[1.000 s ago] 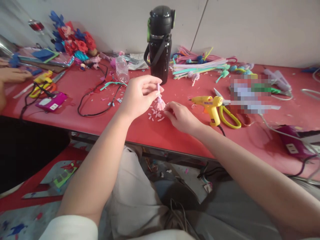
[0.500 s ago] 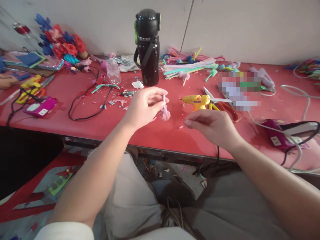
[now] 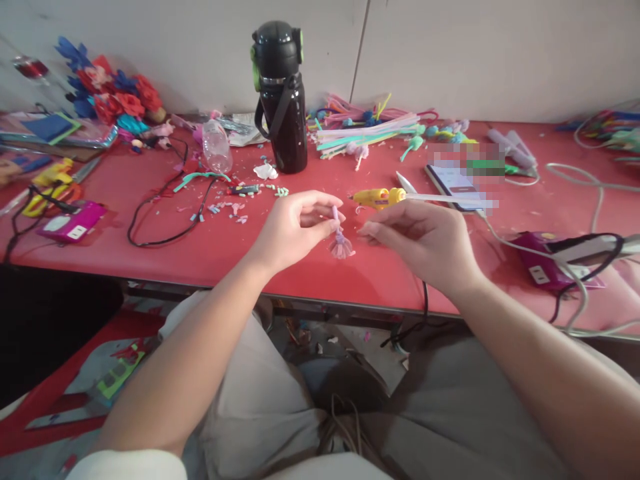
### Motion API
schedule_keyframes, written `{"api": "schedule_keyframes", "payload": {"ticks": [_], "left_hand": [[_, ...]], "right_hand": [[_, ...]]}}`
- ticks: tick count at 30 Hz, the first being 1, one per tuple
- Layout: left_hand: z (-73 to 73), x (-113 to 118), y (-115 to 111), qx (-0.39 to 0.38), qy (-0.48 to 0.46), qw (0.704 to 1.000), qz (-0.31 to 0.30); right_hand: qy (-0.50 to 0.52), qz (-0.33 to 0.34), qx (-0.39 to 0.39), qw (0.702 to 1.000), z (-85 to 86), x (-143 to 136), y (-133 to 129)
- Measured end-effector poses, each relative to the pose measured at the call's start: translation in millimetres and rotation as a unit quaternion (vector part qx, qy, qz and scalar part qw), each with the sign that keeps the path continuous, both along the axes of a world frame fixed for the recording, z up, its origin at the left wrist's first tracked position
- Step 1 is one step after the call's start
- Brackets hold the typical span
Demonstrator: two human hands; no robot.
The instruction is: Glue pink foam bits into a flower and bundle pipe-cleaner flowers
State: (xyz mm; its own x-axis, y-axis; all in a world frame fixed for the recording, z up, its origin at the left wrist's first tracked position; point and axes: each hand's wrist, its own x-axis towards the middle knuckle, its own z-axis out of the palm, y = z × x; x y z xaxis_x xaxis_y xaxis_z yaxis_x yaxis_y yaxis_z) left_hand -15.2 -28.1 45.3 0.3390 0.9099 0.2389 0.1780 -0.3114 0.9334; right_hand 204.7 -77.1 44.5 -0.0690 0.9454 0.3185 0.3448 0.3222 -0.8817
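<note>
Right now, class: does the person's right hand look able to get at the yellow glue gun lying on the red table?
Probably yes. The right hand hovers just in front of the yellow glue gun, with only bare red table showing between them. Its fingertips seem pinched together, so it may need to free them first.

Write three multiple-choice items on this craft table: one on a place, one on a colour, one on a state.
1. Where does the black bottle stand?
A. at the back of the red table, near the wall
B. on the floor
C. in the person's lap

2. What colour is the glue gun?
A. blue
B. yellow
C. white

3. How is the pink tassel?
A. lying on the table
B. pinched by its stem in the left hand
C. gripped by the right hand

A, it stands upright by the wall; B, its body is yellow; B, the left fingers pinch the stem while the right hand is apart.
</note>
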Motion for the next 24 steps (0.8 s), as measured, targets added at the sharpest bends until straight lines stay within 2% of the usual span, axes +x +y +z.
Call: {"api": "schedule_keyframes", "payload": {"ticks": [4, 10, 13, 18, 24], "left_hand": [[-0.1, 0.8, -1.4, 0.000, 0.003, 1.000, 0.003], [1.2, 1.3, -3.2, -0.002, -0.001, 1.000, 0.000], [1.2, 1.5, -3.1, -0.003, -0.001, 1.000, -0.001], [1.3, 1.8, -3.1, 0.000, -0.010, 1.000, -0.006], [2.5, 1.9, -3.7, -0.012, -0.014, 1.000, -0.009]], "right_hand": [[-0.044, -0.021, 0.051, 0.997, -1.0, -1.0, -1.6], [-0.044, -0.022, 0.013, 0.999, -4.7, -0.3, -3.1], [-0.076, -0.015, 0.024, 0.997, -4.0, 0.4, -4.2], [-0.114, 0.004, 0.069, 0.991, -5.2, 0.0, -4.1], [-0.149, 0.039, 0.177, 0.972, -7.5, -1.1, -3.2]]}}
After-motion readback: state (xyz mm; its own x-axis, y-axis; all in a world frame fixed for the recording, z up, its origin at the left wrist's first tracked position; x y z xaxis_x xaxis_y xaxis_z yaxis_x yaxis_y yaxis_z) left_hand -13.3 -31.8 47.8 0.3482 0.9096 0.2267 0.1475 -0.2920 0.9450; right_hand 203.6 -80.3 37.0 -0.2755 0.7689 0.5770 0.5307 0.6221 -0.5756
